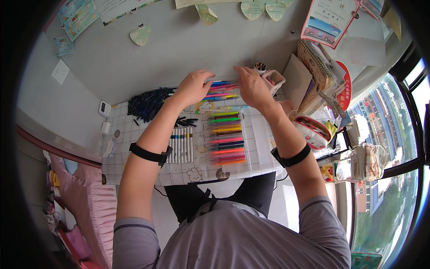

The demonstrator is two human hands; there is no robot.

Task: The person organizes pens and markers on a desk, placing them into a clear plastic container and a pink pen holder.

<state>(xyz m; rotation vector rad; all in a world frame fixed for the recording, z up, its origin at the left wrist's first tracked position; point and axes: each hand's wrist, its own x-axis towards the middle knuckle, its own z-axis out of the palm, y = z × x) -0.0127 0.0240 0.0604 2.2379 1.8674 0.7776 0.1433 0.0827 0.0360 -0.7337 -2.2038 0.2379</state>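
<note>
My left hand (193, 87) is at the back of the desk, thumb and fingers apart, over the left ends of a loose pile of coloured pens (221, 95). My right hand (252, 88) is at the pile's right ends, its index finger stretched toward the wall. I see nothing held in either hand, though the palms are hidden. Nearer me lies a column of coloured markers (228, 138), side by side. Left of it is a row of white-barrelled pens (181, 144). A clear plastic tray (257, 144) lies to the right.
A heap of dark pens or refills (147, 104) fills the back left, with several short black pieces (184, 121) beside it. Along the right are a pencil cup (260, 69), a pink container (273, 80), upright notebooks (312, 74) and an open pencil case (310, 132). A wall (201, 50) bounds the back.
</note>
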